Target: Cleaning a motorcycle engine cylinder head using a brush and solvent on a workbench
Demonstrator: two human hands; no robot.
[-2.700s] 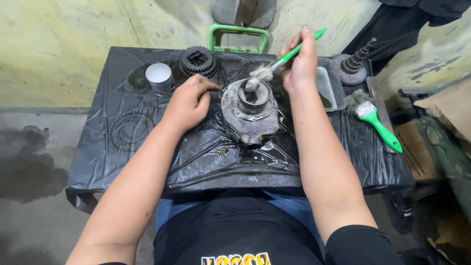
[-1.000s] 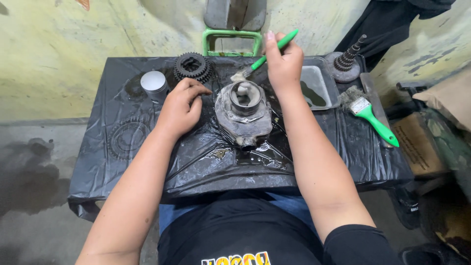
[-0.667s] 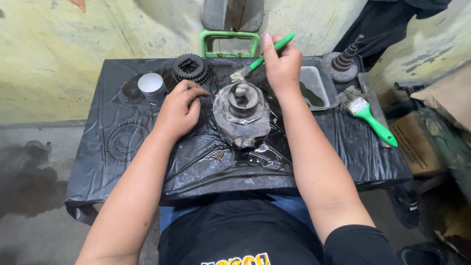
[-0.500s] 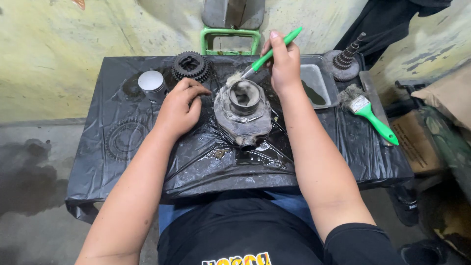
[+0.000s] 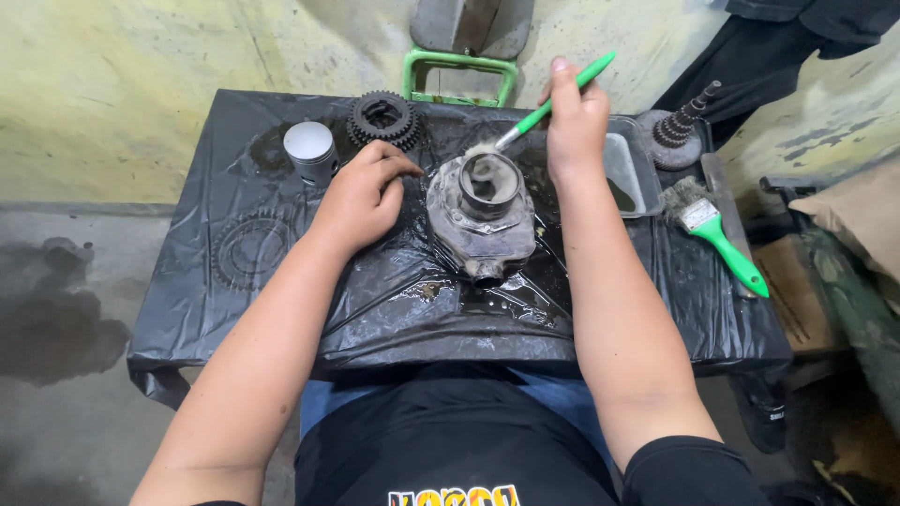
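On the table (image 5: 234, 328), a grimy grey metal housing (image 5: 481, 220); right hand (image 5: 574, 126) fingers clamp a green brush (image 5: 544, 108), left hand (image 5: 361, 197) fingers curled, empty; bristles blurred.

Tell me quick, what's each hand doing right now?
Left hand: open, holding nothing, fingers resting beside the metal engine part.
Right hand: closed on the green-handled brush, bristles at the part's rim.

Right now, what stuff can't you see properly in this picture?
All in the head view:
- Bristles of the green brush in the right hand: blurred against the grimy metal part.
- Left hand: its palm hides whatever lies under it.
- Inside the metal tray: partly hidden behind the right wrist.
- Green frame: its lower part sits behind the table edge.
- Ring shape under the black plastic: only an outline.
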